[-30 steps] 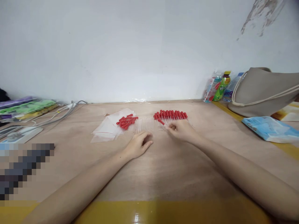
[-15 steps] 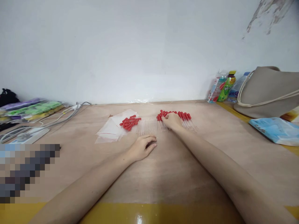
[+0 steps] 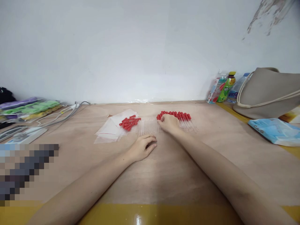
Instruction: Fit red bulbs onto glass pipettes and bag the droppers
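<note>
A row of clear droppers with red bulbs lies on the wooden table. My right hand rests on the left end of that row, fingers curled over the droppers. Left of it lies a row of bare clear tubes. My left hand lies on the table just in front of those tubes, fingers loosely curled, and I cannot see anything in it. A small pile of loose red bulbs sits on a stack of clear plastic bags.
Bottles and a beige bag stand at the back right, with a blue packet in front. Cables and coloured trays lie at the left. A yellow strip edges the table front.
My right hand moved from in front of the dropper row up onto its left end and closed over it. My left hand has stayed about where it was.
</note>
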The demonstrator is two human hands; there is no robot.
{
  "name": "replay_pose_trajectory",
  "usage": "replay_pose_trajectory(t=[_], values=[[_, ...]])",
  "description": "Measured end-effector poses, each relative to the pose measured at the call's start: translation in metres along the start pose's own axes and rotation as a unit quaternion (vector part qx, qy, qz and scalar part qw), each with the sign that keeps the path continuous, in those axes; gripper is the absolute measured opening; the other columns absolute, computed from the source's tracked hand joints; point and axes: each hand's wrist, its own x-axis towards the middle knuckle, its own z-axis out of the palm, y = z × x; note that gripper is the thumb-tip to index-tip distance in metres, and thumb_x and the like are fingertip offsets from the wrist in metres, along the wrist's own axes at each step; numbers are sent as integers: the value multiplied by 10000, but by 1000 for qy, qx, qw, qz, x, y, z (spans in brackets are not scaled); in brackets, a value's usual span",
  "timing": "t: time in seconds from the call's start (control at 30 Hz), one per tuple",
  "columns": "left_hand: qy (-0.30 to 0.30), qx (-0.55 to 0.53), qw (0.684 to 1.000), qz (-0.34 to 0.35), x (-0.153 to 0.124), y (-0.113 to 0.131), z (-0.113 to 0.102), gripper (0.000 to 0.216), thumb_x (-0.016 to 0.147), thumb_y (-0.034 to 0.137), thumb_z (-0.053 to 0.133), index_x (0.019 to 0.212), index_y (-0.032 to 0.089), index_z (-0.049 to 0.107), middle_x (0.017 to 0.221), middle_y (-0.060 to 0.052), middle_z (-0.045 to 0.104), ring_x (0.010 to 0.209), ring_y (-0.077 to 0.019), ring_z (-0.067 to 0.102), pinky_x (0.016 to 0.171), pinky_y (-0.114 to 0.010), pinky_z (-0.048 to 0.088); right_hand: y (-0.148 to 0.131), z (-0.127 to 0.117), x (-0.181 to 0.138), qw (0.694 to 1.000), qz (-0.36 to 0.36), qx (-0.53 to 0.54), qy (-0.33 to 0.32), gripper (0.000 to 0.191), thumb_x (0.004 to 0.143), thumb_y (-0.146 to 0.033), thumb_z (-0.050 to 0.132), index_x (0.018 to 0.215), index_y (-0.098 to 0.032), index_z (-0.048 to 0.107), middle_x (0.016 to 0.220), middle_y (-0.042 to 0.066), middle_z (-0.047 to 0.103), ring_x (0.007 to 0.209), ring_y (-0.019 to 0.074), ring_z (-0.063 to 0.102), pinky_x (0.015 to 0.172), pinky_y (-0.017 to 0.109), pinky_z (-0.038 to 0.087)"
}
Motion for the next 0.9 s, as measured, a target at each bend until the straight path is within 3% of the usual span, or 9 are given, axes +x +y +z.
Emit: replay_pose_trajectory(t=[0.1, 0.33, 0.5, 0.63, 0.77, 0.9], values=[[-2, 1, 1000, 3, 0, 1, 0, 175, 831, 227, 475, 945, 171, 596, 1008, -76, 607, 934, -173, 564, 839, -321, 459, -13, 5, -5, 1000, -22, -9, -13, 246, 775, -350, 481, 853, -192, 653, 886, 82, 664, 884, 213, 589, 738, 304, 375], [6, 0, 1000, 1, 1, 0, -1, 158, 819, 229, 488, 914, 167, 598, 987, -78, 605, 898, -170, 571, 801, -309, 466, -29, 6, 0, 999, 15, -27, -42, 224, 749, -286, 509, 858, -142, 641, 878, 142, 657, 845, 244, 600, 786, 384, 326], [8, -1, 1000, -1, 1, 1, 1, 154, 814, 237, 496, 904, 169, 601, 982, -75, 603, 888, -169, 568, 796, -305, 460, -33, 5, 5, 997, 24, -28, -69, 175, 715, -212, 522, 815, -157, 655, 868, 127, 663, 835, 242, 602, 805, 399, 297], [65, 92, 993, -38, 2, -4, -5, 135, 800, 258, 510, 856, 178, 603, 897, -57, 600, 844, -182, 544, 773, -325, 432, -36, 6, 6, 996, 28, -25, -81, 183, 729, -192, 507, 822, -166, 663, 895, 125, 661, 860, 241, 597, 822, 407, 277], [145, 302, 931, -143, 5, -21, -29, 188, 814, 293, 465, 832, 175, 611, 861, -90, 581, 871, -257, 500, 763, -404, 361, -35, 7, 7, 995, 32, -17, -90, 180, 731, -192, 509, 822, -174, 663, 876, 109, 664, 844, 227, 597, 825, 400, 281], [130, 429, 868, -213, 5, -43, -52, 240, 815, 307, 436, 879, 166, 619, 958, -138, 564, 932, -310, 464, 752, -427, 312, -35, 7, 7, 995, 33, -13, -91, 163, 738, -216, 508, 794, -164, 652, 843, 108, 666, 801, 223, 600, 792, 384, 302]])
